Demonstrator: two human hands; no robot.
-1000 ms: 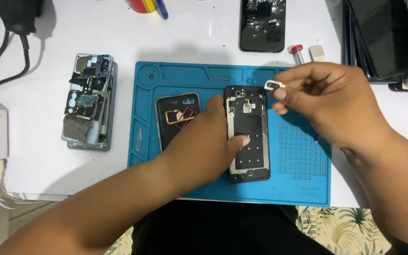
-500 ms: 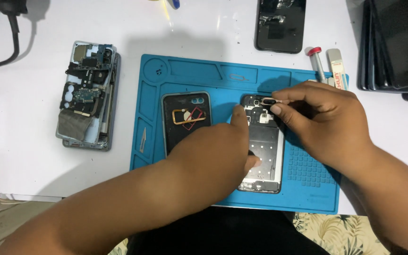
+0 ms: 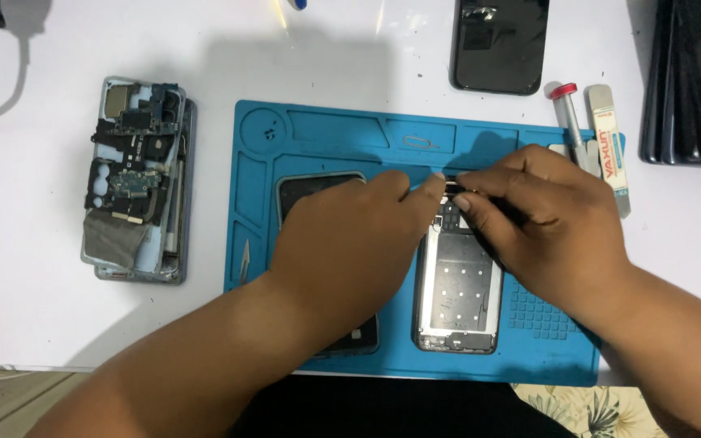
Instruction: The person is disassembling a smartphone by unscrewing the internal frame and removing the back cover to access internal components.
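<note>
White tabletop [image 3: 26, 308] under a blue silicone repair mat [image 3: 326, 130], our left hand [image 3: 350, 243] and right hand [image 3: 545, 219] meeting fingertip to fingertip — both pinched narrow on a small dark part [image 3: 450, 188] at the top of the silver phone frame [image 3: 458, 296] beneath them, an opened phone with bare circuit boards [image 3: 135, 178] well to the left of our left hand.

Viewpoint: one head-worn camera, above the white table [image 3: 26, 308].
Facing: steeply downward (almost straight down) onto the blue mat [image 3: 334, 134].
Nearness: close, forearms filling the lower frame.
Shared view: none; single camera.

White table [image 3: 34, 316], floral-patterned floor [image 3: 602, 405]
</note>
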